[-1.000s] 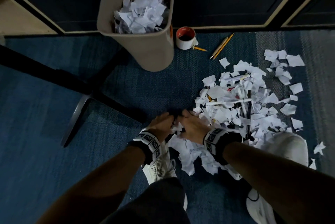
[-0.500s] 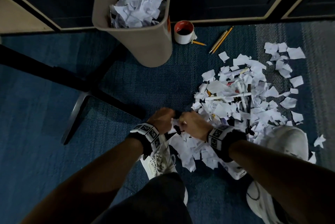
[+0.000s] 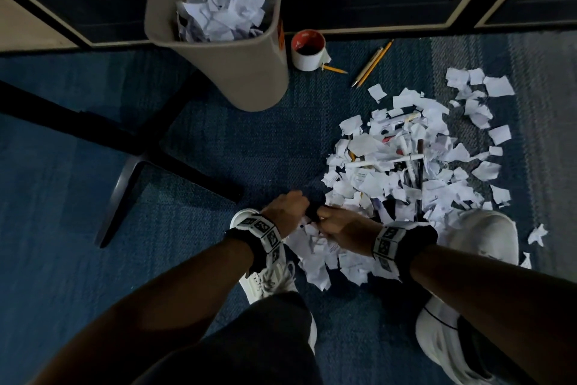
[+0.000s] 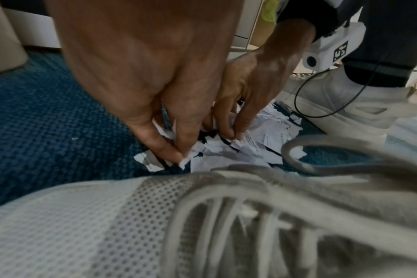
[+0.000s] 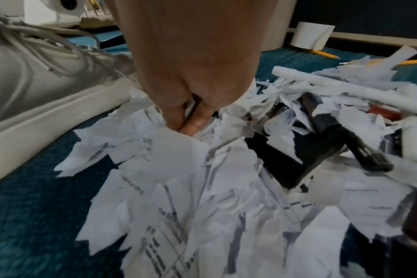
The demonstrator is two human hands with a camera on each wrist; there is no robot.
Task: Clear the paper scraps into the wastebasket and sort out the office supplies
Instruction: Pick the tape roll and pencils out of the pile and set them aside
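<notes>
The left hand (image 3: 285, 211) and the right hand (image 3: 345, 227) meet low over the near end of a heap of torn white printed paper scraps (image 3: 402, 172) on the blue woven carpet floor (image 3: 93, 275); the left wrist view shows the left fingers (image 4: 164, 144) curled down and pinching scraps against the carpet, with the right fingers (image 4: 238, 122) beside them curled into the same clump; in the right wrist view the right fingertips (image 5: 191, 124) are pressed together and buried in the paper. The person's white mesh left shoe (image 3: 268, 278) lies just beside the left wrist, and the white right shoe (image 3: 487, 238) touches the heap's near edge. Among the scraps lie white pens (image 3: 387, 162) and black markers (image 5: 360, 150), partly covered. The beige plastic wastebasket (image 3: 237, 72), tilted and well filled with scraps, stands farther off to the left of the heap; a white roll of tape with a red core (image 3: 307, 49) sits just beside it, a short yellow pencil (image 3: 335, 68) at its foot, and two long yellow pencils (image 3: 371, 64) lie near.
</notes>
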